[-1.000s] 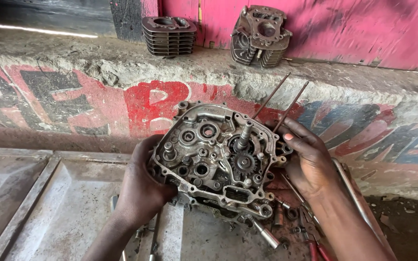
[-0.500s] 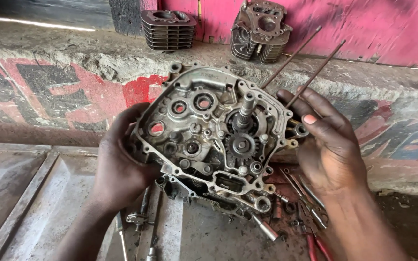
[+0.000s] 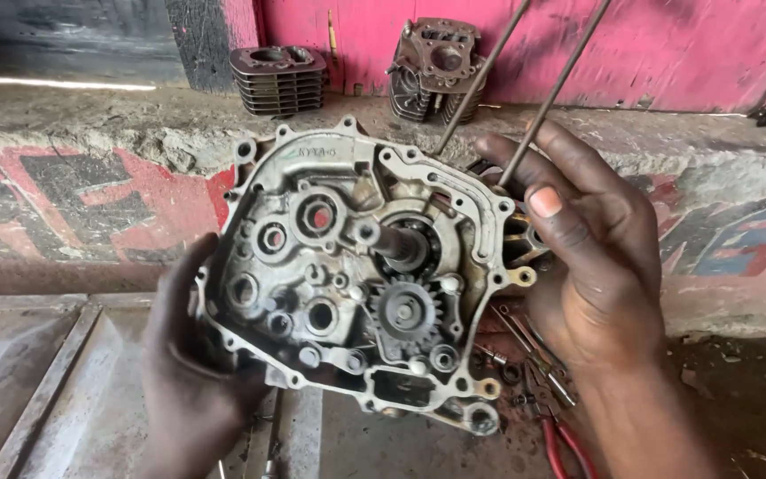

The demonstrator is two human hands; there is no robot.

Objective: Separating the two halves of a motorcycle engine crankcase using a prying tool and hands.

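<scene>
Both hands are holding a grimy grey cast-metal engine crankcase half [image 3: 356, 284] up in the air in front of the painted concrete ledge [image 3: 90, 168]: left hand [image 3: 190, 372] clamping fingers round its lower-left rim, right hand [image 3: 591, 266] cupping the right edge, fingers loosely spread by two long thin steel studs [image 3: 525, 98]. Looking heavy, rigid, oily-slick, so gripping the thick outer flange, not the small toothed steel gear [image 3: 403, 312] or shaft, seems safest.
</scene>
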